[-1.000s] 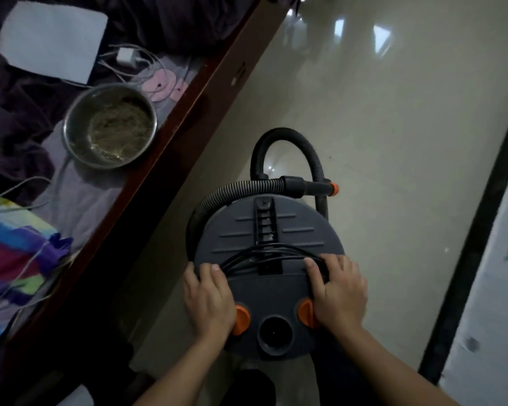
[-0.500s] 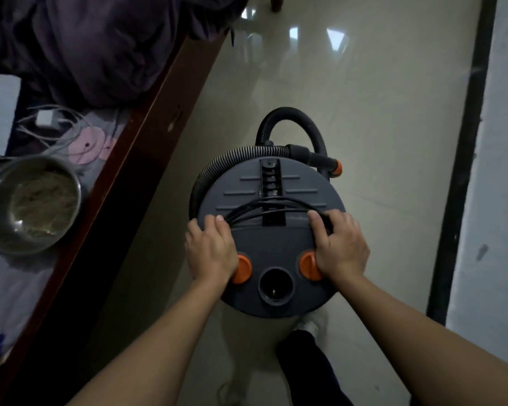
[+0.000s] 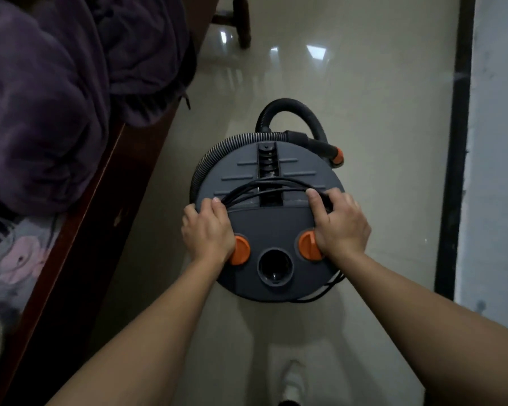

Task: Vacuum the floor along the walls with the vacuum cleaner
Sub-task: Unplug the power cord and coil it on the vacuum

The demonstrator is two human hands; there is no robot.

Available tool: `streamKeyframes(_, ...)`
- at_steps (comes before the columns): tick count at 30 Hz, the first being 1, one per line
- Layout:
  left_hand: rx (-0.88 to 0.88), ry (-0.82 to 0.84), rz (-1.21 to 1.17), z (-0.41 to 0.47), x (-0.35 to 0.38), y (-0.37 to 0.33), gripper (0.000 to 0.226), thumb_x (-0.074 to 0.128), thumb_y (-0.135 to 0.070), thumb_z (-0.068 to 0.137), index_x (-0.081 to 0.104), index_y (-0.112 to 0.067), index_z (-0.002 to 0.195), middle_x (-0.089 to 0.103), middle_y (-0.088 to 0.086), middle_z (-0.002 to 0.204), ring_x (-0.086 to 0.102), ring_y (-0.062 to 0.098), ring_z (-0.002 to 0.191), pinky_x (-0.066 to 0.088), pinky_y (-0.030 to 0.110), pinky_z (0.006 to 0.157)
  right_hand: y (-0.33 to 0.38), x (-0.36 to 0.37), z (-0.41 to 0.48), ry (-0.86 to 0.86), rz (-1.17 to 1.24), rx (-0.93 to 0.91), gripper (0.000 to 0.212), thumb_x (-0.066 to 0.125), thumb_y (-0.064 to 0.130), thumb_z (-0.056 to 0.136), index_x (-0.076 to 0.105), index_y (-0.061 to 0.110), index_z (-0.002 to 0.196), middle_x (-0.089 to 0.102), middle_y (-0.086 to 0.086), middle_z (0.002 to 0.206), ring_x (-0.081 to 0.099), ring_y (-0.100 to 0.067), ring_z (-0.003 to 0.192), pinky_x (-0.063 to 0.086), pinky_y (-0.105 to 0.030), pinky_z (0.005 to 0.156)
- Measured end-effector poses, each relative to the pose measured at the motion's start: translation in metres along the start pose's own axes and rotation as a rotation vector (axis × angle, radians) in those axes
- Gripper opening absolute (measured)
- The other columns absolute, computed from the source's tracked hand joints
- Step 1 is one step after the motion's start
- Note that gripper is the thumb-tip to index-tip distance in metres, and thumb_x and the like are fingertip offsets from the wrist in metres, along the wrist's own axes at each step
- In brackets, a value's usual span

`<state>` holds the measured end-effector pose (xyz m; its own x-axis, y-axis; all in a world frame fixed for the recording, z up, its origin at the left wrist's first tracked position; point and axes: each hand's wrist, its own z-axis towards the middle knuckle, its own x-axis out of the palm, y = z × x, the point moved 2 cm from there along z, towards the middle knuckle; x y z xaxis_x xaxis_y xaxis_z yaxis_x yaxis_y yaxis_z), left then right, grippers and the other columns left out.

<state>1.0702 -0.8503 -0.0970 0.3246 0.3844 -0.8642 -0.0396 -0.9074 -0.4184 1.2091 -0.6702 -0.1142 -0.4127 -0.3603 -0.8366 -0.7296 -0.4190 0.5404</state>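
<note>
1. Since half a second ago you have carried on along the bed: the steel bowl has slid out of view at the left, and the purple blanket (image 3: 56, 98) now fills the upper left corner. Both of your hands sit where they were on the lid.
2. The vacuum cleaner (image 3: 269, 230) is in the middle of the view, over the glossy floor (image 3: 379, 142), between the dark wooden bed frame (image 3: 106, 200) on your left and the wall (image 3: 496, 142) with its black skirting strip (image 3: 455, 142) on your right. You cannot tell whether it stands on the floor or is lifted.
3. Your left hand (image 3: 207, 232) grips the left rim of the lid, fingers curled over the edge, fingertips touching the black power cord (image 3: 270, 186).
4. Your right hand (image 3: 339, 227) grips the right rim, thumb pressed onto the cord and fingers curled down over it.
5. The heel of each hand lies against an orange latch (image 3: 239, 249), with a round open port (image 3: 274, 268) between the two latches.
6. The ribbed hose (image 3: 291, 112) runs round the far side of the lid and loops up beyond it, ending in an orange-tipped fitting at the right.
7. A loop of cord hangs out below the lid at the lower right.
8. A light shoe (image 3: 292, 382) shows at the bottom edge, and a dark furniture leg (image 3: 242, 19) at the top.
</note>
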Motion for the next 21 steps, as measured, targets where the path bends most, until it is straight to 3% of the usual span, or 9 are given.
streamKeyframes(9,0.0,-0.023,-0.048,0.126,0.01,-0.096,0.049,0.022,-0.04,0.102,0.056,-0.01,0.12,0.049,0.023,0.122,0.047,0.039,0.112,0.034,0.047,0.1,0.033,0.008,0.163,-0.03,0.015,0.001,0.059,0.034,0.074,0.088,0.063,0.024,0.094,0.066,-0.005,0.096,0.059,-0.029,0.094,0.037,-0.033,0.069)
streamKeyframes(21,-0.061,-0.042,-0.051,0.295,0.016,-0.227,0.046,0.026,-0.039,0.102,0.059,-0.01,0.117,0.05,0.023,0.124,0.047,0.039,0.112,0.034,0.046,0.099,0.088,0.016,0.38,-0.022,0.042,0.034,0.058,0.033,0.076,0.085,0.057,0.024,0.08,0.06,0.0,0.083,0.054,-0.026,0.081,0.036,-0.034,0.066)
